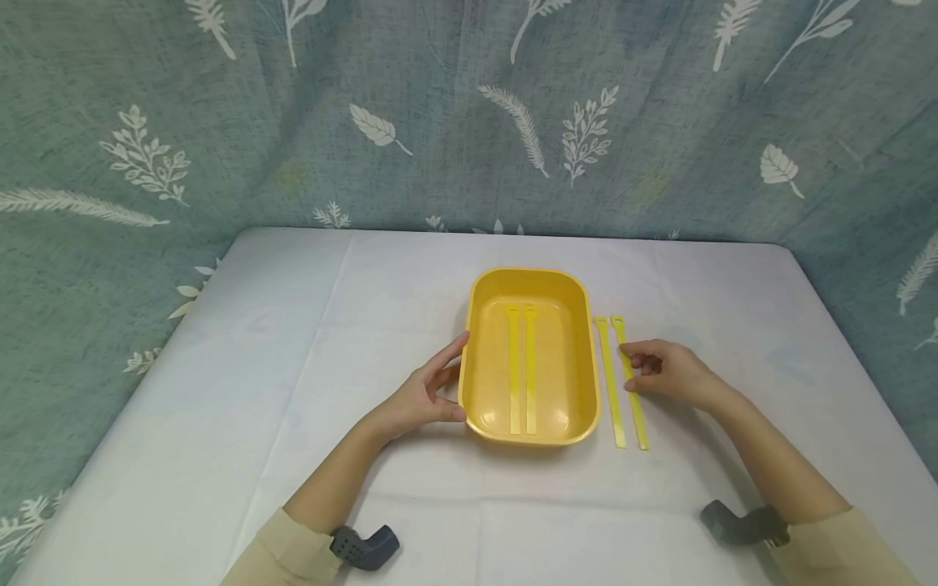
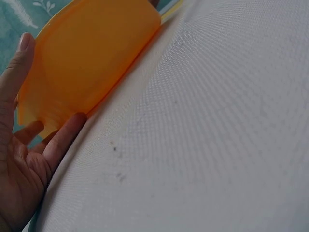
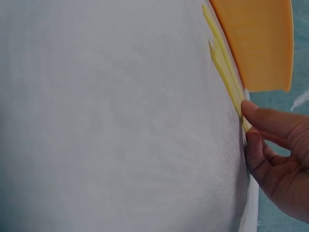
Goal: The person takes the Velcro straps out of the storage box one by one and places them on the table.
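In the head view, a yellow plastic tray [image 1: 538, 439] stands on the white-covered table with two flat yellow strips [image 1: 523, 370] lying lengthwise inside. My left hand [image 1: 425, 397] rests against its left side, fingers and thumb spread along the wall and rim. Two more yellow strips, each with a small loop at the far end, lie side by side right of the tray. Over the outer strip [image 1: 638, 415] is my right hand [image 1: 670, 373], forefinger and thumb tips touching it at two spots along its length. The inner strip [image 1: 611, 391] lies untouched between it and the tray.
White cloth covers the table [image 1: 366, 301]. A teal curtain [image 1: 440, 122] printed with white leaves hangs behind its far edge. Dark curved devices [image 1: 365, 548] are worn near both wrists, below the hands.
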`<state>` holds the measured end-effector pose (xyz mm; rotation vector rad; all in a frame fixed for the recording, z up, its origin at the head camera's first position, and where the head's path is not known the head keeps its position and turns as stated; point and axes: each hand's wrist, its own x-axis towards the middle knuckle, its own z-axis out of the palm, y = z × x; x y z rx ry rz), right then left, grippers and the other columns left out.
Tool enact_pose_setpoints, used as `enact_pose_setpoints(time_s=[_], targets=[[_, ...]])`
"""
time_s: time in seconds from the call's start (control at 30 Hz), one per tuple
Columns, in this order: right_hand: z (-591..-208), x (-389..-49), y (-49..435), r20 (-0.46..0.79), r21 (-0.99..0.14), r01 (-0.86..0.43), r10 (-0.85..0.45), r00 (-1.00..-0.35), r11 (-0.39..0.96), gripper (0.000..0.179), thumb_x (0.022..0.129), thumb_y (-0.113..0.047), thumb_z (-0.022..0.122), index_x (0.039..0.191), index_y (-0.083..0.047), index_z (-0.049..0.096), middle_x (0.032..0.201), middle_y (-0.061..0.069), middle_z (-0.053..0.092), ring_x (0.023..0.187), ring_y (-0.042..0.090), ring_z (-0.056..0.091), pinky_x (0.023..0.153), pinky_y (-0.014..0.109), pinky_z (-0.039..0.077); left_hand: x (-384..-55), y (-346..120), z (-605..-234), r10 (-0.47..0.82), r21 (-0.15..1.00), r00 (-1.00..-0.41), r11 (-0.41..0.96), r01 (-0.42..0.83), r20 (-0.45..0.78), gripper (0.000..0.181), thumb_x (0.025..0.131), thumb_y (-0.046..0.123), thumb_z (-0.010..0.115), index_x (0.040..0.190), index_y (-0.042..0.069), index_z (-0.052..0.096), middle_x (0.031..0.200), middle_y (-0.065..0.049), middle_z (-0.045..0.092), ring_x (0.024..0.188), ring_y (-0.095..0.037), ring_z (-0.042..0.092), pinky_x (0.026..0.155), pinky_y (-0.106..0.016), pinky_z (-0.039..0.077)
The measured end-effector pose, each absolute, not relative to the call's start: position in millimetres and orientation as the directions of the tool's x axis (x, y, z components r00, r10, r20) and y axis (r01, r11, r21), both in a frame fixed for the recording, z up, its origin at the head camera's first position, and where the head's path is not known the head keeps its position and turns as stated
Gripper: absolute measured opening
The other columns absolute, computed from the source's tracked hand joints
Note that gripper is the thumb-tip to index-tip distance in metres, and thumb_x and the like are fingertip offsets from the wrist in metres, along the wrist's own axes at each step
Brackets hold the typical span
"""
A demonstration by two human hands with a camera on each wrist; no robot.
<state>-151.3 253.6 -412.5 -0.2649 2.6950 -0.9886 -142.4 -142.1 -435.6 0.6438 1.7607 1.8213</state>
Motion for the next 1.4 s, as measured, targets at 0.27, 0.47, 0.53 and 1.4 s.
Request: enact_pose_setpoints(time_s=[0.27,0.47,0.53,1.4], targets=[[-397.6,-156.1,256.7,-0.216,-0.696,-0.028,-0.247,-0.945,0.717,0.07,0.075,-0.028,0.081,0.132,-0.001,0.052,0.102,0.012,0.057,0.086,0.021,0.049,0.065,0.02,0.044,-144.7,-142.3,-439.0,0.666,0.999,-0.746,-0.022,-0.037,-0.013,0.108,0.073,0.025,0.082,0.154,0.024,0.01,0.16,-0.003,0.005,0.144,-0.031,0.017,0.088,-0.027,0.051],[-380.9,-159.9,255.3,-0.186,-0.772,-0.036,-0.28,-0.942,0.635,0.066,0.078,-0.026,0.079,0.135,-0.005,0.051,0.108,0.015,0.056,0.089,0.022,0.049,0.067,0.02,0.047,-143.7,-142.1,-439.3,0.665,0.999,-0.747,-0.024,-0.036,-0.011,0.11,0.071,0.03,0.083,0.154,0.023,0.01,0.16,-0.003,0.006,0.144,-0.032,0.017,0.087,-0.028,0.052],[-376.3,-161.7,253.2,-0.176,-0.792,-0.037,-0.286,-0.942,0.61,0.066,0.078,-0.024,0.079,0.135,-0.006,0.051,0.107,0.016,0.055,0.087,0.02,0.049,0.067,0.019,0.046,-143.0,-142.2,-439.4,0.664,0.999,-0.748,-0.025,-0.036,-0.01,0.111,0.07,0.03,0.083,0.154,0.023,0.01,0.16,-0.004,0.007,0.143,-0.032,0.018,0.087,-0.028,0.052],[-331.7,-191.3,224.1,-0.19,-0.862,-0.088,-0.481,-0.856,0.498,0.068,0.078,-0.014,0.078,0.138,-0.005,0.047,0.112,0.023,0.05,0.084,0.018,0.053,0.071,0.024,0.052,-145.0,-145.1,-431.1,0.646,0.999,-0.763,0.03,-0.017,-0.033,0.107,0.07,0.021,0.084,0.153,0.024,0.017,0.159,0.006,0.011,0.143,-0.028,0.02,0.105,-0.039,0.038]])
